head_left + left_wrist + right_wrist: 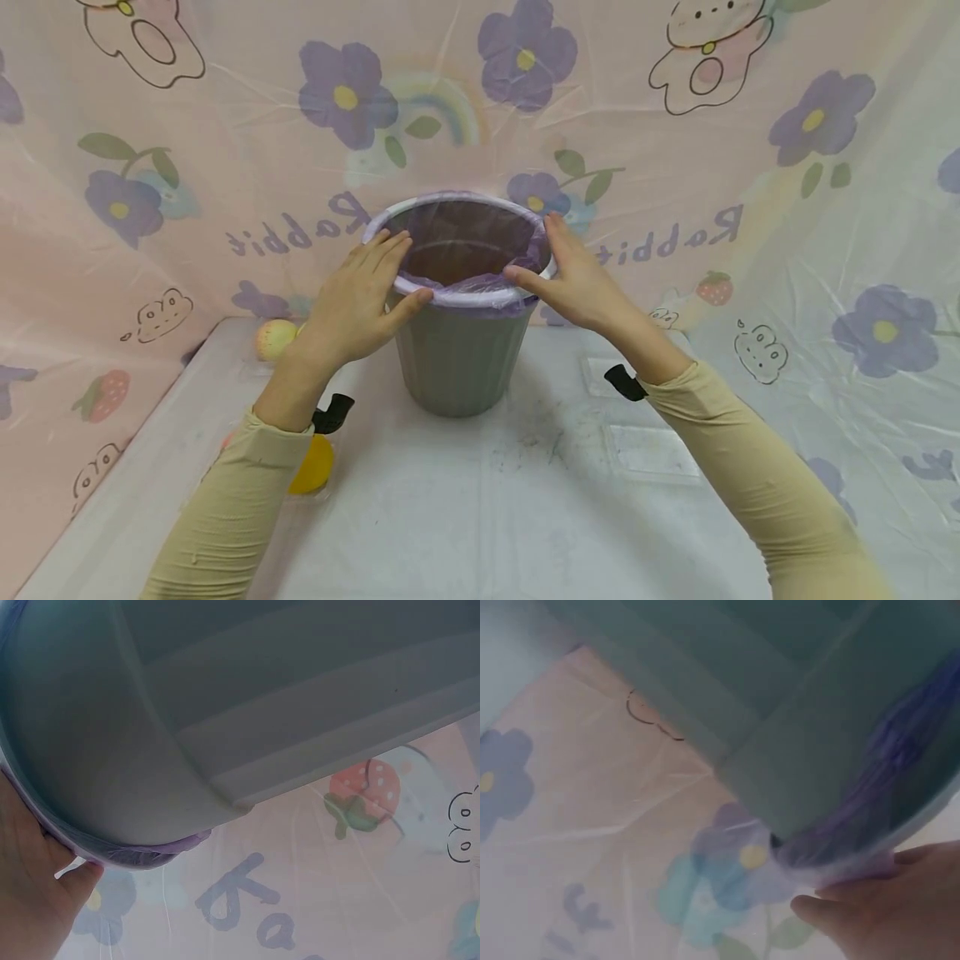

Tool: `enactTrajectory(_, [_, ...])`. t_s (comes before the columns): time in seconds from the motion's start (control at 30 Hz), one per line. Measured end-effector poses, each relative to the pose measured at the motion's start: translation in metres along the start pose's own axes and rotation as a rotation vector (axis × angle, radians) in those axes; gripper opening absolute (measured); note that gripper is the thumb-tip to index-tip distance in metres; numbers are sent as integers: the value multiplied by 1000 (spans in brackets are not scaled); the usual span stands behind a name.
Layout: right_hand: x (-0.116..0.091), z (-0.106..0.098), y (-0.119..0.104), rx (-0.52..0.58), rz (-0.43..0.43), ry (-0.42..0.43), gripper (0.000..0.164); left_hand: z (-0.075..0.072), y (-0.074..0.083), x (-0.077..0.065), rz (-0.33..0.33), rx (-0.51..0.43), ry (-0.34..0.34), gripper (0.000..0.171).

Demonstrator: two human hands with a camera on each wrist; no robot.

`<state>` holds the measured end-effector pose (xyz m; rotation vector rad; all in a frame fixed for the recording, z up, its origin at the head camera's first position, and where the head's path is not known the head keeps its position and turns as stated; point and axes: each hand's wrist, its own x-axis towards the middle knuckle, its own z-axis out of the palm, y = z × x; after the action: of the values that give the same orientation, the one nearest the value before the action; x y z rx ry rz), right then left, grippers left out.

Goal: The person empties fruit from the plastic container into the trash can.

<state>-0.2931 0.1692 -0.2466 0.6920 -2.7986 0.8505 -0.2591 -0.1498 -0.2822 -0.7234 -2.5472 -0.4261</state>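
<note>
A grey-green trash can stands upright on the table, its pale rim covered by a thin purple garbage bag that also lines the inside. My left hand rests on the rim's left side, fingers extended and thumb along the front edge. On the opposite side my right hand touches the bagged rim, fingers along the outside and thumb reaching over the front right. In the left wrist view, the bag's edge hangs over the rim. Bunched purple film shows below the rim in the right wrist view.
At the left, a round yellowish item and a yellow item sit in clear trays, partly behind my left arm. Clear shallow trays lie at the right near my right forearm. A patterned curtain hangs behind the can.
</note>
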Motion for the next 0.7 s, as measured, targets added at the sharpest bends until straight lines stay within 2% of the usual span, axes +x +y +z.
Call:
enactTrajectory(0.37, [3, 7, -16, -156, -16, -71, 120, 1, -1, -1, 4, 3, -3, 94])
enactTrajectory(0.7, [5, 8, -14, -206, -46, -90, 118, 0, -1, -1, 2, -7, 2, 94])
